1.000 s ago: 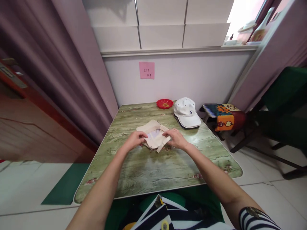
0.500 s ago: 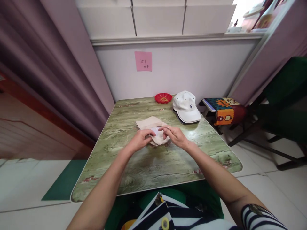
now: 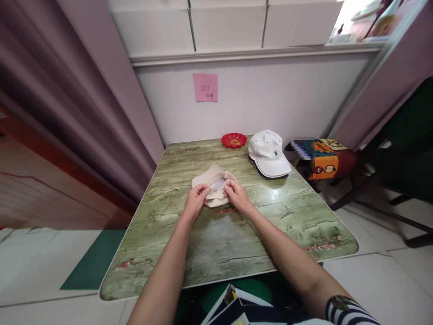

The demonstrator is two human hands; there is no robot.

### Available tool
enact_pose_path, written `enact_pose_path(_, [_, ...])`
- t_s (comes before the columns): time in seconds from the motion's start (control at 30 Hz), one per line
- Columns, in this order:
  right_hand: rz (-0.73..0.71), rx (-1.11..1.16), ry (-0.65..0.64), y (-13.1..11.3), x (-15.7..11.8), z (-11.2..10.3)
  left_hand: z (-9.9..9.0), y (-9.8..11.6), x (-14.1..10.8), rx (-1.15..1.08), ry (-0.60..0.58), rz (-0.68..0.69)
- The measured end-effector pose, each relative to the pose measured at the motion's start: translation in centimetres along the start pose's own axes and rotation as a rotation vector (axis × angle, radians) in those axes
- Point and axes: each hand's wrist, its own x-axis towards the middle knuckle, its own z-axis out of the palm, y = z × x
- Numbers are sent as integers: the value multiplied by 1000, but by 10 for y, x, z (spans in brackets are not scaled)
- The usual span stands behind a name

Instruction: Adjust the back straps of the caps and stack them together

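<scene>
A beige cap [image 3: 206, 176] lies on the table in front of me, its brim pointing away to the left and its inside turned toward me. A pale lining shows within, and a small buckle sits on the strap near my left fingers. My left hand [image 3: 196, 198] pinches the cap's near left edge between thumb and fingers. On the other side, my right hand [image 3: 237, 196] grips the near right edge, fingers closed on the fabric. Both forearms reach in from the bottom of the head view.
At the back right of the green wood-patterned table [image 3: 162, 243] a white cap [image 3: 269, 151] rests on a dark one. Beside it is a red scalloped dish [image 3: 234, 140]. A pink note [image 3: 205, 88] is stuck to the wall. To the right stands a cloth-covered stool [image 3: 324, 164].
My right hand has come down and closed on the cap's right edge. The cap has turned and opened more, so its inside and buckle show. The view has shifted slightly.
</scene>
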Motion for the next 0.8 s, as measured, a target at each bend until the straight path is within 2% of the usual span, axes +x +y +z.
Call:
enact_pose_path(0.13, [3,16,101,21,18,10,6,-13,16,-36,44,14])
enact_pose_path(0.27, [-17,-41,176,29,22,16,5,-21,27,-34,32,3])
enact_pose_path(0.4, [-50,-69,169,32,17,18,2,-28,26,-20,20,-20])
enact_pose_path(0.6, [-9,-23,129,33,14,16,-2,-31,18,-17,-78,83])
enact_pose_path(0.7, [-34,3,130,36,13,17,0,-32,16,19,-20,125])
enact_pose_path(0.8, [-70,20,206,38,12,19,1,-31,15,197,47,214])
